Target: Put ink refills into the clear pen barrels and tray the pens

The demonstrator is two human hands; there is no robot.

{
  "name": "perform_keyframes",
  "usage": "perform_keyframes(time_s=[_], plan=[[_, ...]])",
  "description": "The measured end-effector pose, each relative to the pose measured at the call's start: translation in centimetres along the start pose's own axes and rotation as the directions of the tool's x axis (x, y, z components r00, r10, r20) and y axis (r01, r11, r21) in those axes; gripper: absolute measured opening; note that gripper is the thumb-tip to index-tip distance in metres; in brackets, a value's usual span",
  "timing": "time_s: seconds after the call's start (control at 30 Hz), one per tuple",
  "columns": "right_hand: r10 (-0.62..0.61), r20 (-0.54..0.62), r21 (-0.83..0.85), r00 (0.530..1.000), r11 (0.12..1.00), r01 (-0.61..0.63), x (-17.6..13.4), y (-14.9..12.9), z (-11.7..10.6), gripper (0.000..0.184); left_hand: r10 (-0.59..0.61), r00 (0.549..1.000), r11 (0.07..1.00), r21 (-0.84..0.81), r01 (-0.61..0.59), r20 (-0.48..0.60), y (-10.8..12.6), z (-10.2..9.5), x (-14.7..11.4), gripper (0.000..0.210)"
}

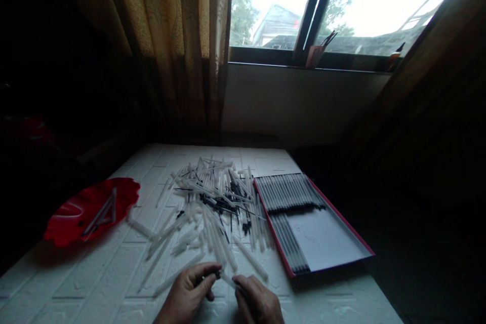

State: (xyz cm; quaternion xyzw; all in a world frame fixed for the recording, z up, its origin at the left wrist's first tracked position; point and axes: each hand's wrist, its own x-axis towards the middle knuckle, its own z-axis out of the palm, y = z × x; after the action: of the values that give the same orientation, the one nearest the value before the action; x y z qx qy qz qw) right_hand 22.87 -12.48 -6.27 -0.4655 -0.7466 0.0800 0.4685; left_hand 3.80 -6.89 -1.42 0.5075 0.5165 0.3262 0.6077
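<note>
Near the front of the table, my left hand is closed in a pinch on a small dark piece, too small to make out fully. My right hand grips a translucent pen barrel, whose left end meets the dark piece at my left fingertips. Just beyond my hands lies a loose pile of clear pen barrels and white caps. Thin black pen parts lie mixed in the middle of that pile.
To the right, a shallow red-edged box holds pens in rows, dark ends towards me. A red scalloped dish with several barrels stands at the left. The table has a white brick-pattern top. Curtains and a window are behind.
</note>
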Motion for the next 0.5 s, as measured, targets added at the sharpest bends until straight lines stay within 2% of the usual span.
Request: perform_keyframes(time_s=[0.23, 0.5], plan=[[0.020, 0.085, -0.021, 0.996, 1.000, -0.018, -0.22, -0.30, -0.31, 0.023, 0.009, 1.000, 1.000, 0.010, -0.009, 0.007, -0.15, -0.10, -0.14, 0.046], [0.042, 0.103, -0.045, 0.994, 0.998, -0.037, -0.25, -0.31, -0.28, 0.023, 0.034, 0.999, 0.999, 0.002, -0.034, 0.030, 0.16, -0.34, -0.22, 0.051]])
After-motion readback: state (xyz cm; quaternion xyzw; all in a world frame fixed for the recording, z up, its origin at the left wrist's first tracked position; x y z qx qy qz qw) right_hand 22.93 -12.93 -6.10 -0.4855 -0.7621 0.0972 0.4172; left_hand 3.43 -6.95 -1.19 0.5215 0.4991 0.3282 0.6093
